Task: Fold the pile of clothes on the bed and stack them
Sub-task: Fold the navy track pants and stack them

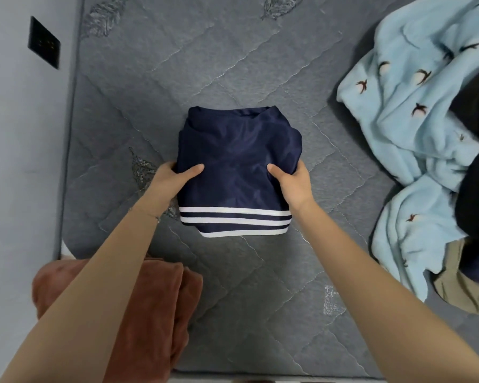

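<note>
At lower left lies a folded rust-brown fleece (155,294), plush and thick. At frame centre, the navy garment (238,150), slick and white-striped, is folded square on the quilted mattress (233,51). Its side edges are gripped by the left hand (174,176) and right hand (292,183), thumbs on top. A level carry onto the fleece is judged next. At right the unfolded pile (398,128) waits, fluffy pale blue.
</note>
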Demonstrator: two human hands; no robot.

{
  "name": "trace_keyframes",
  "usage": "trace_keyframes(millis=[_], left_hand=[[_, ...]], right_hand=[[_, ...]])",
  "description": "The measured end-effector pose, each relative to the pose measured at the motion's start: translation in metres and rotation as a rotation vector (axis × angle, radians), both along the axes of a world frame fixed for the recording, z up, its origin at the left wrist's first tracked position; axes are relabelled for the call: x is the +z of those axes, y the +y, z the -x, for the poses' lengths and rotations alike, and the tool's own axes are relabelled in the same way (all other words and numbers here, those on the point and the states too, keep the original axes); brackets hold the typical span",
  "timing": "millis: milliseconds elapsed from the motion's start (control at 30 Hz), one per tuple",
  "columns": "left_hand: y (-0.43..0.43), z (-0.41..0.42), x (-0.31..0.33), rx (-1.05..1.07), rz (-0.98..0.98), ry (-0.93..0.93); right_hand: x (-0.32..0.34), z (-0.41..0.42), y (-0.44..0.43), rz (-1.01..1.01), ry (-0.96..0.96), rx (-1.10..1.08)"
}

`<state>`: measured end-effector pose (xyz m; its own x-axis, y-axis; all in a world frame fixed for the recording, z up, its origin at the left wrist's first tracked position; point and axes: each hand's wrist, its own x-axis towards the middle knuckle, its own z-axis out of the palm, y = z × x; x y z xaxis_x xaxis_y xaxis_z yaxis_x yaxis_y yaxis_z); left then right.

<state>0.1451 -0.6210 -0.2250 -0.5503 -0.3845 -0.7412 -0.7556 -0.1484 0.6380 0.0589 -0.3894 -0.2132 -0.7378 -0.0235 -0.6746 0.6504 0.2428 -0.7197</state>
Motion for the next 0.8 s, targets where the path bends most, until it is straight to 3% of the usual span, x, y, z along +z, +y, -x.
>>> trace_keyframes(millis=[100,267,533,600,667,733,800], left_hand=[[0.015,0.009,0.007,-0.109,-0.029,0.073],[0.05,0.037,0.024,-0.378,0.102,0.14],[0.133,0.055,0.044,-0.837,0.611,0.407],[0.147,0.049,0.036,-0.825,0.787,0.375],[0.16,0.034,0.027,-0.682,0.903,0.261],[0.169,0.013,0.024,-0.467,0.848,0.114],[0.176,-0.012,0.021,-0.262,0.693,-0.026]], right_hand=[[0.013,-0.016,0.028,0.071,-0.015,-0.109],[0.028,-0.044,0.07,0.114,-0.122,-0.257],[0.031,-0.09,0.12,0.132,-0.425,-0.302],[0.026,-0.086,0.135,0.064,-0.377,-0.324],[0.023,-0.071,0.151,-0.174,-0.168,-0.221],[0.019,-0.05,0.165,-0.407,0.029,-0.006],[0.01,-0.03,0.171,-0.426,0.13,0.174]])
